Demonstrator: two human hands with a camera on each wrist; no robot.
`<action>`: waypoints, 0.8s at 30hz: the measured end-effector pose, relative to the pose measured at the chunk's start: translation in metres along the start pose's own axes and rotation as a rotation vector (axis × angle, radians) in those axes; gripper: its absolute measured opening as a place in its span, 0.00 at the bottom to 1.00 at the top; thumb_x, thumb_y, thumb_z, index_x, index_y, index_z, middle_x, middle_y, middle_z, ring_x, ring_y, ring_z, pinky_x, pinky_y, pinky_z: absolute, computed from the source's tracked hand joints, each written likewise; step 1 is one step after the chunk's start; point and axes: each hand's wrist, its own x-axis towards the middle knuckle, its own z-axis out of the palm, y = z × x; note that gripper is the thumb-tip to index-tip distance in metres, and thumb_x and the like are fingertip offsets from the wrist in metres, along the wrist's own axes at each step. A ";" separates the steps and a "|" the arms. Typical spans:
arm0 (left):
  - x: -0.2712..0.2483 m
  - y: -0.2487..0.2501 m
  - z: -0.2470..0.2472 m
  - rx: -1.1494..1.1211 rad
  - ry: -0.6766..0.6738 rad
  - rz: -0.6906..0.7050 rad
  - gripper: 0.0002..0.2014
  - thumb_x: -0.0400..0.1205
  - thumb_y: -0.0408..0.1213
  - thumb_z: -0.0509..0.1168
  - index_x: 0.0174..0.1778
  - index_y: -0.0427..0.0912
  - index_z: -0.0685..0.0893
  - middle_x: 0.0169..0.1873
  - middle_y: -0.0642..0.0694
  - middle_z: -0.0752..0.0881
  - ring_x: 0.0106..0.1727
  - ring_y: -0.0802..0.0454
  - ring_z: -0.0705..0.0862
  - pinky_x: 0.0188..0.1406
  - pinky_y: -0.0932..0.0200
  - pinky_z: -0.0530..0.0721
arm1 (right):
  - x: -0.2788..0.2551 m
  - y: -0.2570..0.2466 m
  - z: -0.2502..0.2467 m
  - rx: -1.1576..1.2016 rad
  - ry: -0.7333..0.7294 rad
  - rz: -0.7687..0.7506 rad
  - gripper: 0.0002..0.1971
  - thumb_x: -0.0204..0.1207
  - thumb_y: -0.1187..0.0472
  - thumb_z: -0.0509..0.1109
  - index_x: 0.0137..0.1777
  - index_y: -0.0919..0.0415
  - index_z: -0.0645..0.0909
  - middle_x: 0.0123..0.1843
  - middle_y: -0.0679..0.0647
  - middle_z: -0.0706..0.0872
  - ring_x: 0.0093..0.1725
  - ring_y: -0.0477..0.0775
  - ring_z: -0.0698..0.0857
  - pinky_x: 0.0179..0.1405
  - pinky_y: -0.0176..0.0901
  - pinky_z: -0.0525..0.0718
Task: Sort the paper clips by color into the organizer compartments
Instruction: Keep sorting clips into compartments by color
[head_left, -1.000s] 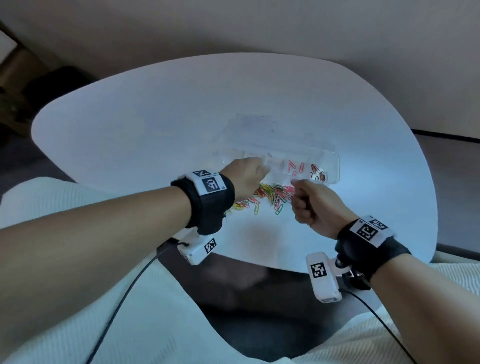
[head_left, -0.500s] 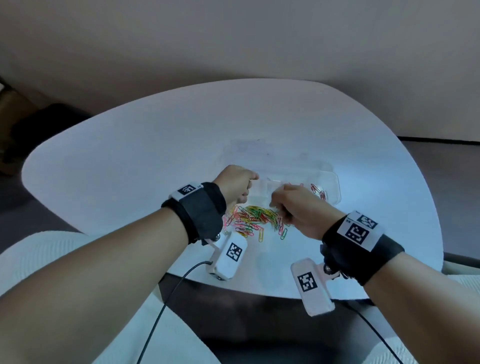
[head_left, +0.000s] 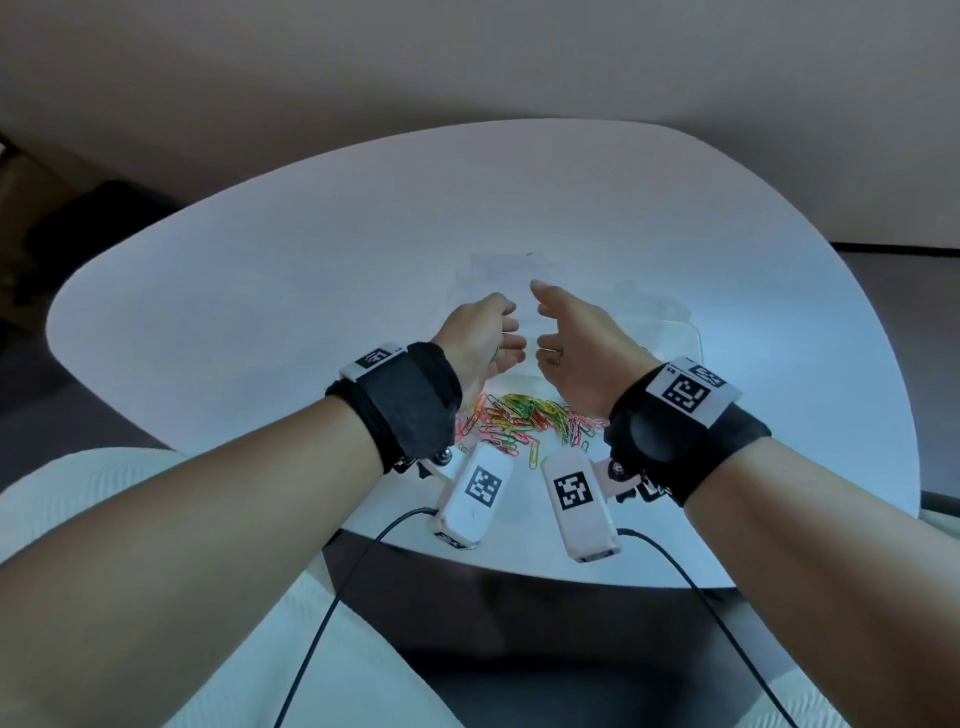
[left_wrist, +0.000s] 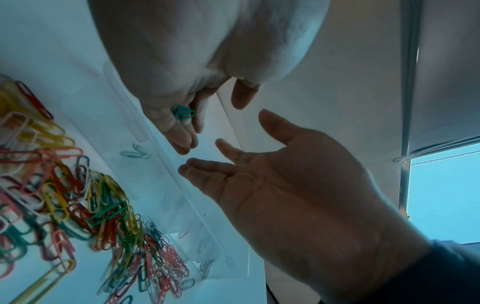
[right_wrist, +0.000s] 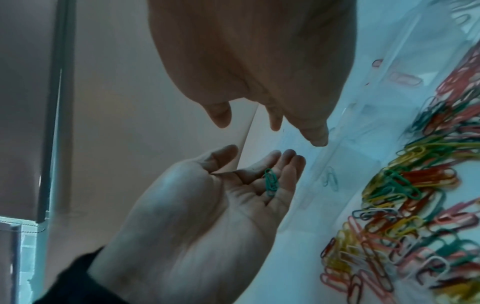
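A mixed pile of colored paper clips (head_left: 524, 418) lies on the white table (head_left: 311, 270), near its front edge. Behind it stands the clear organizer (head_left: 680, 332), mostly hidden by my hands. Both hands hover above it, palms facing each other. My left hand (head_left: 488, 338) has relaxed fingers, and a few green clips (right_wrist: 270, 183) rest loose on them, also visible from the left wrist as green clips (left_wrist: 182, 112). My right hand (head_left: 566, 338) is open and empty. One compartment holds green clips (left_wrist: 135, 153), another pink clips (right_wrist: 405, 79).
The wrist cameras (head_left: 475, 493) and their cables hang below my forearms over the table's front edge. A wall runs behind the table. Dark floor shows to the left and right.
Both hands have lifted from the pile and organizer. The right hand has uncurled from a fist to an open palm. The left hand has turned palm-in with green clips on its fingers.
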 end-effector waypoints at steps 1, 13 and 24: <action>0.000 -0.001 0.001 -0.002 -0.008 0.002 0.18 0.86 0.41 0.56 0.64 0.30 0.77 0.51 0.36 0.82 0.50 0.45 0.83 0.55 0.55 0.84 | 0.000 0.001 -0.003 0.008 0.011 -0.007 0.26 0.81 0.44 0.65 0.73 0.60 0.71 0.81 0.69 0.66 0.78 0.70 0.70 0.79 0.55 0.70; -0.010 -0.007 0.004 0.343 -0.134 0.200 0.17 0.87 0.42 0.56 0.71 0.43 0.76 0.66 0.44 0.79 0.70 0.47 0.77 0.72 0.51 0.74 | -0.032 0.043 -0.072 0.158 0.097 -0.101 0.13 0.83 0.56 0.65 0.64 0.60 0.79 0.58 0.59 0.87 0.59 0.56 0.86 0.63 0.50 0.82; -0.024 -0.050 0.002 1.585 -0.286 0.493 0.11 0.78 0.41 0.63 0.54 0.53 0.85 0.47 0.54 0.84 0.49 0.49 0.82 0.43 0.58 0.76 | -0.024 0.091 -0.075 -0.775 0.066 -0.198 0.07 0.77 0.63 0.69 0.46 0.55 0.89 0.38 0.51 0.89 0.30 0.45 0.83 0.32 0.38 0.79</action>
